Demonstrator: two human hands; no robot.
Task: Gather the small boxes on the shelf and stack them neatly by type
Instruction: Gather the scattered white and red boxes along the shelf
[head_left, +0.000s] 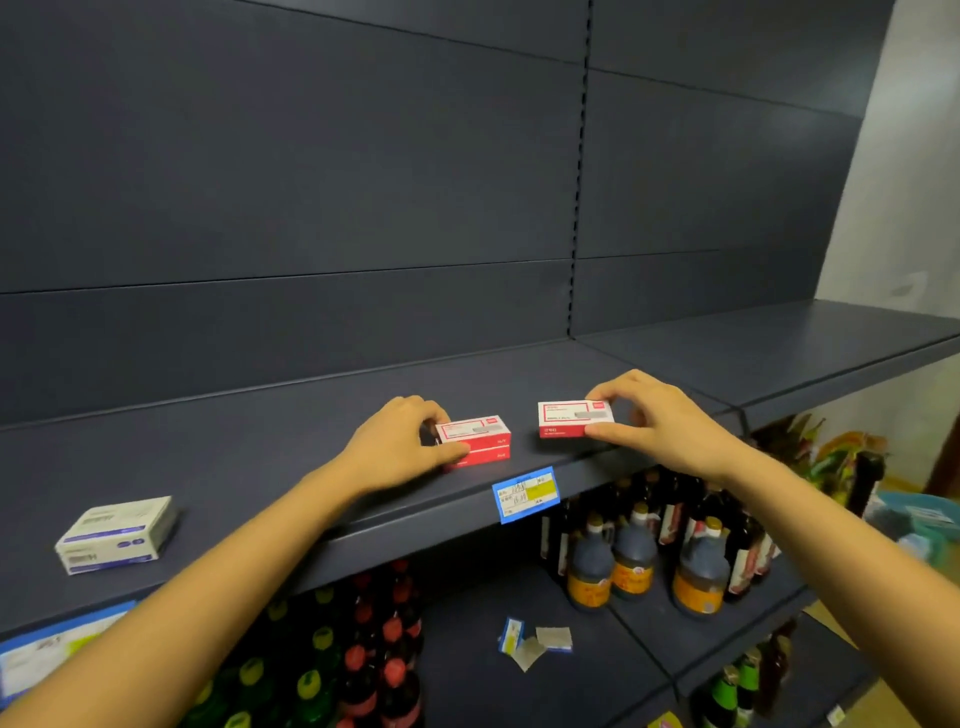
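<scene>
Mid-frame, my left hand (397, 447) grips the red stack (478, 441) to steady it. My right hand (662, 418) pinches another red box (571, 418) just to its right, likely bound for that pile. The white boxes (115, 535) sit apart at lower left, keeping types separate.

A shop: dark metal shelf (291, 457) units with a price tag (525, 494) on the edge, rows of sauce bottles (634, 558) and drinks (363, 660) below.
</scene>
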